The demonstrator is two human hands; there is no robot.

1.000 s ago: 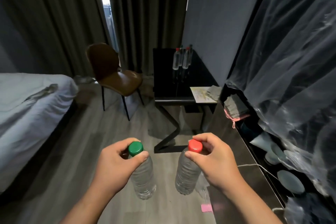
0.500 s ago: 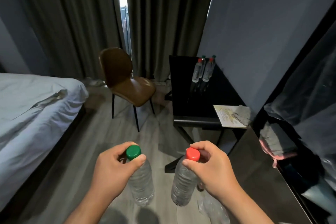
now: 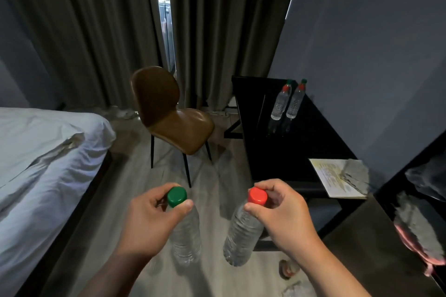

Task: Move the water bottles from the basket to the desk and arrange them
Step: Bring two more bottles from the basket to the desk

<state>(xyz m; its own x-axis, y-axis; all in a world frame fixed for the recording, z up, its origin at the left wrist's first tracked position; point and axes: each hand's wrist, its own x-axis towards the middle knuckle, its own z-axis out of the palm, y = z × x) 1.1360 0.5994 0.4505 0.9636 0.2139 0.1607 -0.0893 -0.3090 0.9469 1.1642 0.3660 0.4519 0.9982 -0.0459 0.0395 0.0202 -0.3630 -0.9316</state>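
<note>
Our left hand (image 3: 149,222) pinches the green-capped bottle (image 3: 187,236) at its neck, thumb and fingers curled just under the cap. Our right hand (image 3: 282,219) grips the red-capped bottle (image 3: 241,239) the same way. Both bottles are clear and hang over the floor, short of the near edge of the black desk (image 3: 301,147); we cannot tell how full they are.

Near the desk's far edge, by the wall, a pair of red-capped bottles (image 3: 280,103) stands side by side. Two green caps (image 3: 304,81) show behind them, their bodies hidden.

A printed sheet (image 3: 330,176) lies at the near right corner, overhanging the edge. Its writing is too blurred to read, as is any label on the bottles.
</note>
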